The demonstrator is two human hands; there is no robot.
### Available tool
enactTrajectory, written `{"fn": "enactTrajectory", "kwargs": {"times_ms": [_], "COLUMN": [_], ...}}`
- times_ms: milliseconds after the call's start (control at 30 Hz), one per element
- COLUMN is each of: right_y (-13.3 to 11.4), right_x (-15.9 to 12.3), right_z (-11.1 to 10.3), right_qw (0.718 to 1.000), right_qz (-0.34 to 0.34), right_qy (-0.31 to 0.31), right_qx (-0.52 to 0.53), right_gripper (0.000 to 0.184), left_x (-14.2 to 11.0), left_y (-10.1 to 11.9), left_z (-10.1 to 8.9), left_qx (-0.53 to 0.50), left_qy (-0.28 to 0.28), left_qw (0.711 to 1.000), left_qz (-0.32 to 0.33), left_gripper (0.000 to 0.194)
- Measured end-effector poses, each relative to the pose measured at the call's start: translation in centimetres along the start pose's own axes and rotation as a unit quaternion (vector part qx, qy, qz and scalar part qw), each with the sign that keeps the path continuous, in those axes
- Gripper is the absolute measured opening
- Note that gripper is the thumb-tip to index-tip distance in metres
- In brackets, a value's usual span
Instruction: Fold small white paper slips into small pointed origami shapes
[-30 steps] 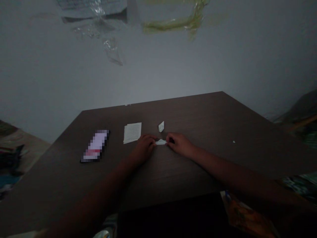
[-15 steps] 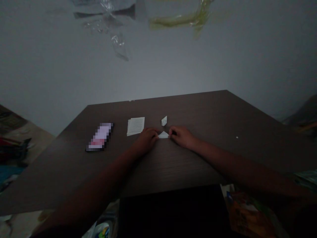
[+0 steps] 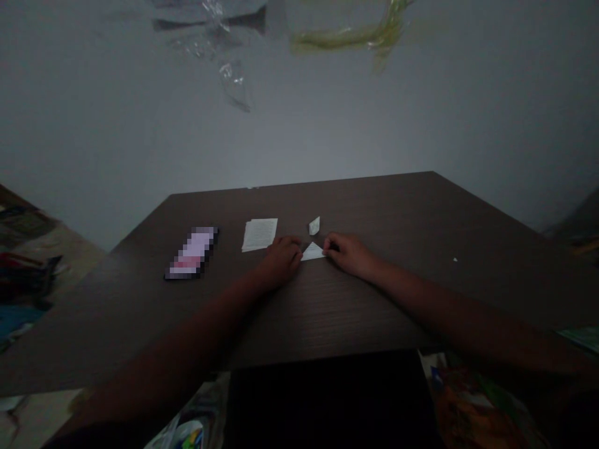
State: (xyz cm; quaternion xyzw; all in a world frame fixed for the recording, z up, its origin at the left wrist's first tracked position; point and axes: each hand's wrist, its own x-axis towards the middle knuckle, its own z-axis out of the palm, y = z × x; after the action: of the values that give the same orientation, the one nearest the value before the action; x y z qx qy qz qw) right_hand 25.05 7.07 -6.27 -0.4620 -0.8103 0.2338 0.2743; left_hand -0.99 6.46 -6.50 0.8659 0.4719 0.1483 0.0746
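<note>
Between my two hands a small white paper folded into a triangle (image 3: 312,252) lies on the brown table, its peak pointing away from me. My left hand (image 3: 283,259) has its fingers closed at the triangle's left corner. At the right corner, my right hand (image 3: 347,254) pinches the paper between thumb and forefinger. Just beyond the triangle sits another small folded paper piece (image 3: 314,226), partly raised off the surface. A stack of printed paper sheets (image 3: 260,234) rests close behind my left hand.
A phone (image 3: 193,252) with a blurred, lit screen lies left of the paper stack. Far to the right is a tiny white scrap (image 3: 455,259). The table (image 3: 374,206) meets a pale wall (image 3: 327,125) carrying bits of tape. Bags and clutter surround the table below.
The view has shifted slightly, moving the scene a little to the right. The paper triangle is turned slightly, and my left fingers sit lower and flatter around its left corner.
</note>
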Motion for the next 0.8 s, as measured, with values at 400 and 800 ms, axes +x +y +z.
{"fn": "enactTrajectory", "kwargs": {"times_ms": [400,800], "right_y": [-0.3,-0.3], "right_x": [-0.6,-1.0], "right_z": [0.0,0.1], "right_qw": [0.999,0.999], "right_qz": [-0.021,-0.04], "right_qy": [-0.022,-0.02], "right_qx": [0.013,0.007], "right_gripper": [0.014,0.013], "left_x": [-0.7,-1.0], "left_y": [1.5,1.8], "left_z": [-1.3,-1.5], "left_qx": [0.044,-0.029], "left_qy": [-0.021,-0.046], "left_qw": [0.999,0.998], "left_qz": [0.022,0.037], "left_gripper": [0.017,0.015]}}
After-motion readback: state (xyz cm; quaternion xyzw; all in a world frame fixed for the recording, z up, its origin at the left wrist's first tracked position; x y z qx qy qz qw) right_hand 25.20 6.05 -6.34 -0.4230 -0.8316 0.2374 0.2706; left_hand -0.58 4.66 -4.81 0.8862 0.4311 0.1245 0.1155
